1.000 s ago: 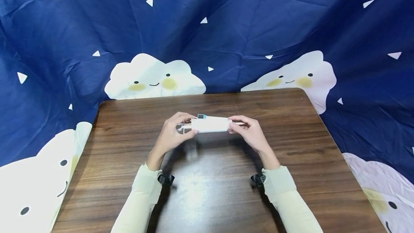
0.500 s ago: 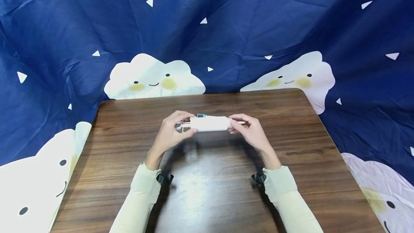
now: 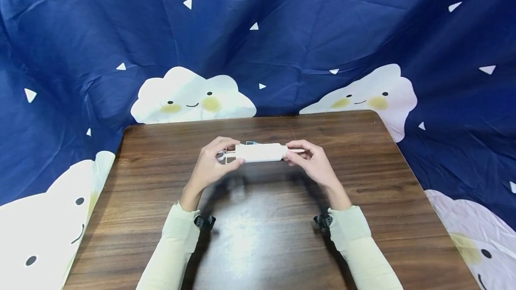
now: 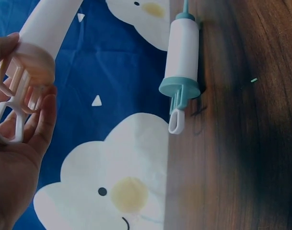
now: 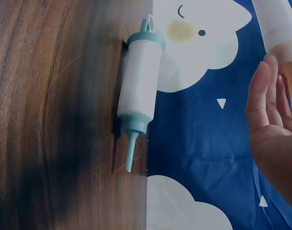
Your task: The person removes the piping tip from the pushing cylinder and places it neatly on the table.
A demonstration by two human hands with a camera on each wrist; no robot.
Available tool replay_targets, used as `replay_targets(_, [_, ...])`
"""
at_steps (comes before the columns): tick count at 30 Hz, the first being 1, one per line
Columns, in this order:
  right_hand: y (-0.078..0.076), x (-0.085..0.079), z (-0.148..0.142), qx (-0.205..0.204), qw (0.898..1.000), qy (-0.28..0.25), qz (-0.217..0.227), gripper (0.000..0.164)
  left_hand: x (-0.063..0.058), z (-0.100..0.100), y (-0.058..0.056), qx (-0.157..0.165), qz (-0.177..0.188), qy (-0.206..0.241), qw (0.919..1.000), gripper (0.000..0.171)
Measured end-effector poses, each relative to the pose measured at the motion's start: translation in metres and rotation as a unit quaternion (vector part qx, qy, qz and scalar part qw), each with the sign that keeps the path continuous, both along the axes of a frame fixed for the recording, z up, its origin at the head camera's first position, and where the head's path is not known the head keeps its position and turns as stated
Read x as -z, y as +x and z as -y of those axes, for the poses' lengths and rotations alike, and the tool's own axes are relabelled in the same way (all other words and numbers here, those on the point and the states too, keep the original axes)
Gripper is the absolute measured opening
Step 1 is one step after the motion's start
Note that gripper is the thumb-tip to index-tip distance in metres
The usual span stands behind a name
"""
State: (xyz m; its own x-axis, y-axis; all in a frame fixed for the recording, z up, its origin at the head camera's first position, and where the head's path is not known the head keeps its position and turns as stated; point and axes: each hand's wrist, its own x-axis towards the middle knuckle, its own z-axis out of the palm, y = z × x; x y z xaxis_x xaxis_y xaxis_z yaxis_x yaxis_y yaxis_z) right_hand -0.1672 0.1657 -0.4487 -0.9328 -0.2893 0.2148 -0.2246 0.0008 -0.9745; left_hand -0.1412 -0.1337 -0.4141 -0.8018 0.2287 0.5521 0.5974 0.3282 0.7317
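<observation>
One pale syringe-like tube (image 3: pixel 260 152) is held crosswise above the surface (image 3: pixel 250 245), toward its far edge. Left hand (image 3: pixel 211 162) grips the looped-handle end, right hand (image 3: pixel 315 164) pinches the nozzle end. Second tube (image 5: pixel 140 79), teal and white, lies along the far edge, mostly hidden in head view.

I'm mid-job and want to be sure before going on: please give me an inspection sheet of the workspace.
Surface: brown wooden table, with bright glare on its near part.
Job's things: white tube, roughly level between both hands.
Clutter: teal-ended tube lying on the table; small pale green speck, too small to identify.
Hands: left hand grips one end of the white tube; right hand pinches the other.
Cables: nothing seen.
Surroundings: blue cloth with a cloud and triangle pattern around the table.
</observation>
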Motion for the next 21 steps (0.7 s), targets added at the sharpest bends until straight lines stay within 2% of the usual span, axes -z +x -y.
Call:
replay_targets(4, [0.000,-0.002,-0.001,-0.003,1.000,-0.002,-0.007,0.036,-0.003,-0.001,0.002,-0.002,-0.005,-0.002,1.0000,0.040])
replay_targets(10, [0.000,-0.002,-0.001,-0.010,1.000,0.004,-0.011,0.028,-0.001,-0.003,0.000,0.000,-0.007,-0.004,1.0000,0.040])
replay_targets(13, [0.001,-0.002,-0.001,-0.003,1.000,0.018,-0.022,0.032,0.000,-0.002,0.000,0.002,-0.004,-0.001,1.0000,0.040])
replay_targets(17, [0.001,-0.003,0.000,0.005,0.999,0.032,-0.021,0.036,0.013,0.001,-0.005,-0.005,-0.001,0.001,1.0000,0.043])
replay_targets(21, [0.001,-0.002,0.001,-0.010,1.000,0.011,-0.001,0.031,0.029,0.006,-0.013,-0.009,-0.006,-0.003,0.9999,0.046])
